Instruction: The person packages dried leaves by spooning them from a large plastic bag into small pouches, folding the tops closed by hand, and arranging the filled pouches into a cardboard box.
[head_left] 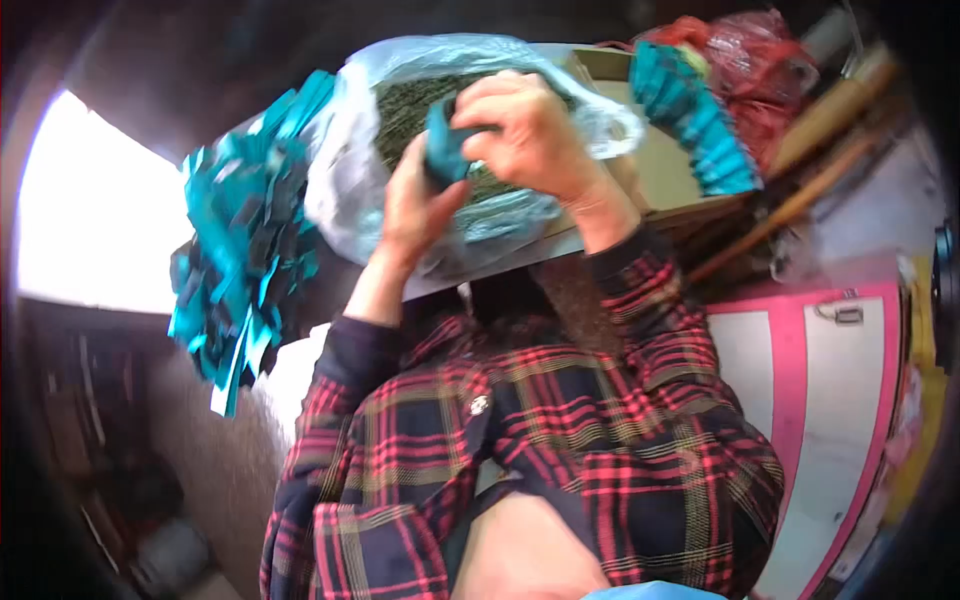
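My left hand (414,205) is closed around a small teal-and-black packet (443,150), with its thumb along the lower side. From the right, my right hand (525,130) is bent over the packet's upper part, its fingers pinched at the dark edge. Both hands are above an opened clear plastic bag (340,180), which holds a dark green, loose, dried-looking material (410,105). My fingers cover part of the packet, so whether anything is inside it cannot be seen.
A heap of teal and black strips or wrappers (235,245) hangs at the left. On the right, a cardboard box (665,165) holds a row of stacked teal packets (695,115). Beyond are a red plastic bag (765,65), wooden poles (820,130) and a pink-framed cabinet (790,370).
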